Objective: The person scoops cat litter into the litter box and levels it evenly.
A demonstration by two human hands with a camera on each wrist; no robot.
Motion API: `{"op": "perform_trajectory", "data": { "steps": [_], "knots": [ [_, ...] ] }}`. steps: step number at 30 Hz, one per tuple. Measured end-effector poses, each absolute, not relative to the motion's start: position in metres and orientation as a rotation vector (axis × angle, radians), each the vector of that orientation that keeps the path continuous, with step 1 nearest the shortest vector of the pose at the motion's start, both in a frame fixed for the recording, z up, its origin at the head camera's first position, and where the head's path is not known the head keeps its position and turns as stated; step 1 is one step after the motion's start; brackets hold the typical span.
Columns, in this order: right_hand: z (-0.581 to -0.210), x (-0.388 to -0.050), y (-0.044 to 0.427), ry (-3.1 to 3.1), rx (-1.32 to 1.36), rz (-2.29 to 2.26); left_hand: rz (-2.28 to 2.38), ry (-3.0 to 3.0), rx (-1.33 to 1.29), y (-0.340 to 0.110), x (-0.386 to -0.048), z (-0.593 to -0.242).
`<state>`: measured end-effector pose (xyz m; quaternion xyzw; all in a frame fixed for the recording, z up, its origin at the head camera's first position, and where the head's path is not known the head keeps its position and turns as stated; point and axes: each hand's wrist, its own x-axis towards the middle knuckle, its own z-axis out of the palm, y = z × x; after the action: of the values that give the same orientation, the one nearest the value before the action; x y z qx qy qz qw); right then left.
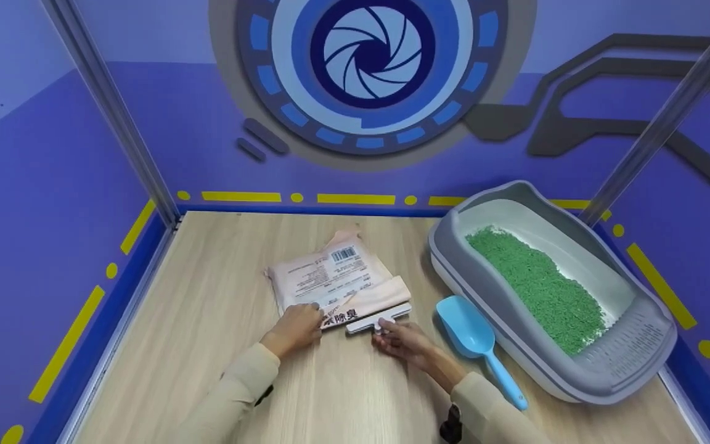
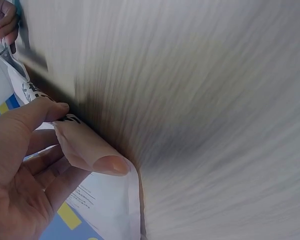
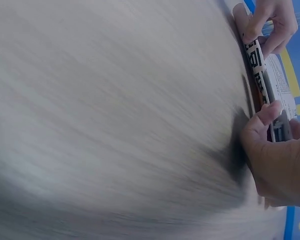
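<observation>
A pale pink printed bag (image 1: pixel 324 277) lies flat on the table, its near edge folded over. My left hand (image 1: pixel 296 330) grips that folded edge at its left part; in the left wrist view the thumb (image 2: pixel 52 107) presses on the fold, with fingers behind it. A white bag clip (image 1: pixel 364 322) lies along the right part of the same edge. My right hand (image 1: pixel 407 342) pinches the clip near its middle, thumb on the near side in the right wrist view. Whether the clip's bars are closed over the fold, I cannot tell.
On the right stands a grey litter box (image 1: pixel 629 364) with green litter (image 1: pixel 534 280) inside. A light blue scoop (image 1: pixel 472 336) lies between it and my right forearm. Blue-purple walls (image 1: pixel 207 135) border the wooden tabletop (image 1: pixel 207 277) at the back and sides.
</observation>
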<state>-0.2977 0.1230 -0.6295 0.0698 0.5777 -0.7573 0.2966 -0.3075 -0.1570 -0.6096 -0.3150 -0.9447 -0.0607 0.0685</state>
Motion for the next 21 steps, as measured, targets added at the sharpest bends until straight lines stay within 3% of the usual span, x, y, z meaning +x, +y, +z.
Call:
{"op": "perform_trajectory", "data": {
  "steps": [21],
  "knots": [
    [-0.627, -0.309, 0.102, 1.5, 0.322, -2.052, -0.263, -2.863, -0.945, -0.161, -0.308, -0.611]
  ]
}}
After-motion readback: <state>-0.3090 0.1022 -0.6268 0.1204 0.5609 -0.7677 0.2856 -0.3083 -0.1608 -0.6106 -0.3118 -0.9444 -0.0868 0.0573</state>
